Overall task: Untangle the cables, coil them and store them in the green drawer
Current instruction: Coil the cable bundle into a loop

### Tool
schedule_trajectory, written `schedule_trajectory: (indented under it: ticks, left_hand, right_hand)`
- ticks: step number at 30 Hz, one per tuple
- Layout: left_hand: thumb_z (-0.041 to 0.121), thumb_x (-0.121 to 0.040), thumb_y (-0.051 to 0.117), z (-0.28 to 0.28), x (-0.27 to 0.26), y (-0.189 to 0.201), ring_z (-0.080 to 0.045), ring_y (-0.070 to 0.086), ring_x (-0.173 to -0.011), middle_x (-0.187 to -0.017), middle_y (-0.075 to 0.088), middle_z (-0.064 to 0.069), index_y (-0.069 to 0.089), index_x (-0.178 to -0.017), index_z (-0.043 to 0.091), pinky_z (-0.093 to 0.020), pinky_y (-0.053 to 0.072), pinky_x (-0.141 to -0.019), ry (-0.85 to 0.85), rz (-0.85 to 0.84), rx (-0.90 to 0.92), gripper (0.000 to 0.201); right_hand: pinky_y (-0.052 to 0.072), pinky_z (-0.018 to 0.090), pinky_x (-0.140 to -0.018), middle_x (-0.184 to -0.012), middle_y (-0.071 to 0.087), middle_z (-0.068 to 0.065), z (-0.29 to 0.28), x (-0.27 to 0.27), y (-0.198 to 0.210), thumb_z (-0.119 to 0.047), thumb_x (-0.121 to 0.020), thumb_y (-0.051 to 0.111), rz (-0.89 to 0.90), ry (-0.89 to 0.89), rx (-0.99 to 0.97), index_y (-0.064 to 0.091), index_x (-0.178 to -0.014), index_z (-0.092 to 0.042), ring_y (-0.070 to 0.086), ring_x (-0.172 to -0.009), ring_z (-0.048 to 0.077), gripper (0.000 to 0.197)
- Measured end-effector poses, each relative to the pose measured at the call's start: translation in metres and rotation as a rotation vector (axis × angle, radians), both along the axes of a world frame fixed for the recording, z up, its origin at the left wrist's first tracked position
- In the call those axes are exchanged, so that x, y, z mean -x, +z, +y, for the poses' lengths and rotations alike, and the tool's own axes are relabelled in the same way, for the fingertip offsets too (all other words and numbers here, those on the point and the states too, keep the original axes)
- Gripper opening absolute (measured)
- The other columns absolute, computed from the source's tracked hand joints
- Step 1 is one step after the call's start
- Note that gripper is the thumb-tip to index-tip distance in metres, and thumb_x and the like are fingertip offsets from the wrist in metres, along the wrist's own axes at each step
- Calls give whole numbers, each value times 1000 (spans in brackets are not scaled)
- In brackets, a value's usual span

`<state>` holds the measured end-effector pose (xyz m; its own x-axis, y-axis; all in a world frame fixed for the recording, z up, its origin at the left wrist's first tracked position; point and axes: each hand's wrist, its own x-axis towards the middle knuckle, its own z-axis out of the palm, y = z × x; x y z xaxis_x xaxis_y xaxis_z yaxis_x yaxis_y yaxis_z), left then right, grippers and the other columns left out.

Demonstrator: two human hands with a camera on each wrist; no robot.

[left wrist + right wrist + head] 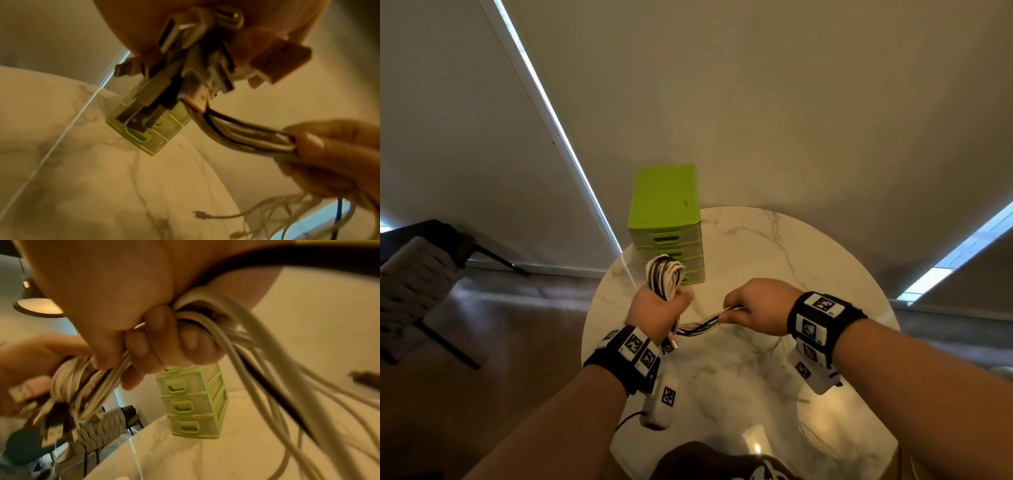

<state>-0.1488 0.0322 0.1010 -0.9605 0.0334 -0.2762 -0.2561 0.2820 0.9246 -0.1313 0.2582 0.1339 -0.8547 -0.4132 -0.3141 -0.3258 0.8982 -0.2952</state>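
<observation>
Item held: one bundle of white and black charging cables (666,275), looped at the top, gripped in my left hand (659,313) just left of the frame's centre in the head view, fingers curled round the loops. The plug ends, a cluster of metal USB connectors (197,53), hang below that fist in the left wrist view. My right hand (755,308), at centre right, has its fingers closed round the loose run of the same strands (702,325), which bridges the gap between both fists above the round white marble table (791,260); in the right wrist view further lengths trail from it toward the lower right. Destination: a small lime-green plastic drawer tower (666,222), at the table's far edge, just behind the bundle; every drawer front I can see appears closed. Status, as I judge it: strands gathered and largely parallel, coiling partly done, tails unwound. Remaining: finish the coil, open a drawer, stow the bundle. Also present: a woven-back chair (410,281) at left; thin pale wires with small plugs (267,212) at the left wrist view's lower right, unclear whether lying on the table or hanging.
</observation>
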Motion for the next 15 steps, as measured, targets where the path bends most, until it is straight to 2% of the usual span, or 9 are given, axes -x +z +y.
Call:
schedule_trajectory:
  ticks: [2, 5, 9, 10, 12, 14, 15]
  left_hand:
    - [34, -73, 90, 3, -4, 0, -19, 57, -48, -57, 59, -6, 62, -79, 14, -28, 46, -45, -80, 65, 89, 35]
    - [34, -57, 99, 5, -10, 3, -2, 58, -59, -67, 62, 7, 61, -80, 23, -17, 45, -52, -231, 92, 169, 45]
    - [29, -57, 97, 13, -19, 3, -4, 67, -61, -77, 71, 3, 64, -93, 27, -20, 51, -51, -380, 48, 263, 49]
    - [26, -60, 94, 13, -20, 1, -4, 67, -60, -78, 71, 3, 64, -94, 27, -21, 52, -50, -397, 31, 301, 45]
    - [21, -65, 86, 13, -20, 0, -11, 67, -55, -73, 71, -3, 65, -88, 22, -33, 57, -50, -453, -9, 345, 31]
    - [22, -63, 80, 12, -21, -1, -22, 68, -56, -69, 70, -10, 66, -83, 15, -48, 59, -54, -524, -27, 369, 25]
    - [24, -62, 78, 13, -22, -2, -26, 68, -59, -68, 70, -11, 66, -80, 13, -49, 59, -56, -541, -27, 389, 25]
  right_hand:
    - [48, 34, -73, -93, 72, -3, -3, 4, 10, -56, -96, 55, -1, -16, 89, 72, -106, -30, 61, -84, 18, 32]
    - [50, 33, -72, -79, 68, -8, -11, 6, 19, -46, -88, 71, -23, -120, 316, 67, -103, -34, 62, -76, 12, 20]
    - [52, 37, -65, -68, 66, -3, -22, 7, 23, -40, -82, 80, -64, -206, 447, 50, -93, -34, 60, -60, 11, 33]
    - [52, 37, -64, -68, 67, -2, -23, 7, 23, -40, -81, 82, -88, -194, 441, 48, -93, -34, 60, -59, 11, 36]
    - [48, 33, -60, -72, 66, -4, -20, 8, 25, -39, -76, 85, -124, -119, 355, 47, -99, -32, 59, -61, 9, 45]
    - [43, 31, -60, -75, 63, -8, -16, 12, 28, -38, -76, 84, -89, 16, 149, 45, -108, -31, 57, -66, 9, 51]
    - [43, 31, -60, -77, 62, -9, -14, 14, 30, -38, -77, 80, -32, 66, 36, 44, -113, -33, 57, -68, 12, 51]
